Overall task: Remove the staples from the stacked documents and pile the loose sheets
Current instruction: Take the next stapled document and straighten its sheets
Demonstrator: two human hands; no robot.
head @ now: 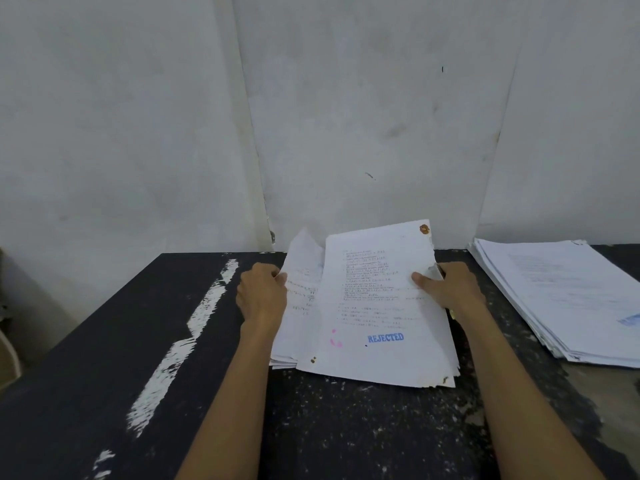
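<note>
White printed documents (377, 355) lie in a loose stack at the middle of the black painted bench (104, 341), near its far edge, with their far ends lifted off the surface toward the pale grey wall (346, 116). The top sheet carries lines of small text, a blue "REJECTED" stamp (385, 338) low on the page and a few pink marks (336, 341) to the left of it. A brown rusty stain (424, 229) sits at its far right corner, and a smaller brown spot (313, 359) marks the near left corner. The left hand (261, 294) has its grip clamped on the left edge of the sheets that fan out from under the top page, fingers curled round the paper. The right hand (450, 289) has its grip clamped on the torn right edge of the top sheets, the thumb (424, 280) pressing down on the page while the fingers go out of sight underneath. Well apart from this stack, at the right end of the bench, rests a second flat pile of white sheets (568, 296), slightly fanned at its edges. A long scuffed white paint streak (180, 344) runs across the left part of the bench, and pale speckles dot the dark surface near the person's forearms.
</note>
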